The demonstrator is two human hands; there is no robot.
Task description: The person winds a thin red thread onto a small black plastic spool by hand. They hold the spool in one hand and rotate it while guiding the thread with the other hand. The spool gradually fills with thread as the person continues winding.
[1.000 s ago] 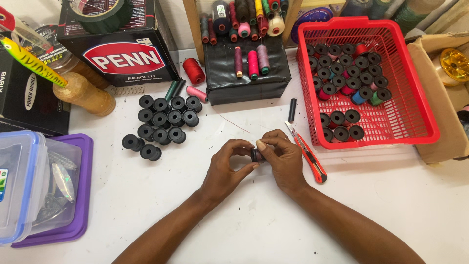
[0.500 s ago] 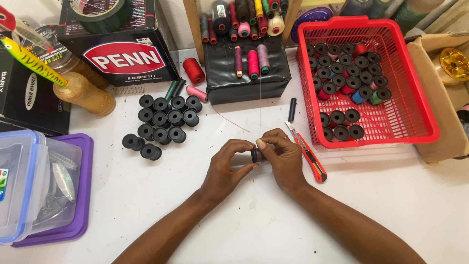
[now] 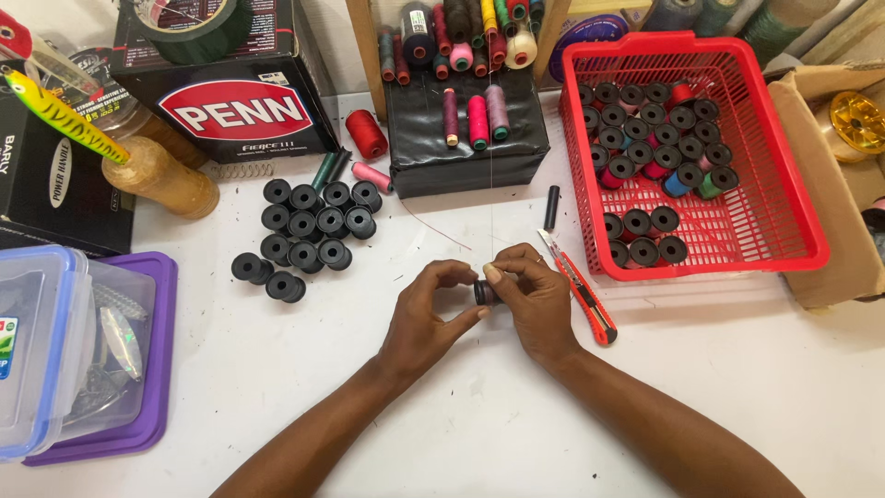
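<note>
Both hands, left hand [image 3: 426, 318] and right hand [image 3: 533, 300], pinch one black spool [image 3: 483, 292] in their fingers. A red cutter [image 3: 579, 288] lies just beside, and a red basket [image 3: 800, 198] near. Nothing has moved.

A small craft workbench, likely a fishing-tackle workshop, is showing here. Everything is lying around the red basket [image 3: 804, 242], which is holding rows of wound spools. Left of it a cutter [image 3: 579, 288] is lying on the white table [image 3: 461, 433]; farther left, empty black bobbins [image 3: 306, 234] are sitting in a cluster. A thread rack [image 3: 461, 37] is standing up-left of the basket, and a lure [image 3: 63, 114] and reel boxes [image 3: 241, 97] are filling the far left corner.
</note>
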